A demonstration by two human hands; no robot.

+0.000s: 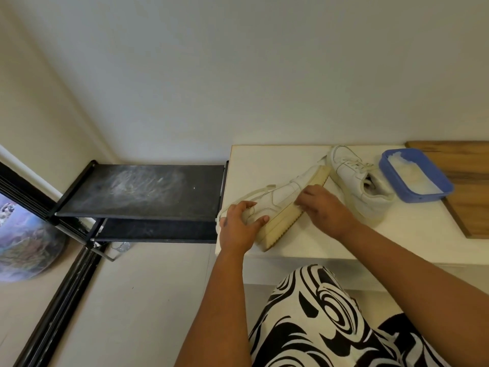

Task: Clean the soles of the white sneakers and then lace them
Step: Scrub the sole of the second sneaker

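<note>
One white sneaker [283,197] lies on its side on the white table [412,234], its yellowed sole edge turned toward me. My left hand [238,226] grips its heel, thumb over the side. My right hand [322,207] rests against the sole's midsection with fingers curled; whether it holds anything is hidden. A loose white lace [248,197] trails from the sneaker past the table's left edge. The second white sneaker [360,184] stands upright behind, partly laced.
A blue plastic tub [447,186] with whitish contents sits at the right, partly on a wooden board [471,181]. A black dusty shoe rack [148,192] stands left of the table. My patterned black-and-white clothing [330,321] fills the foreground.
</note>
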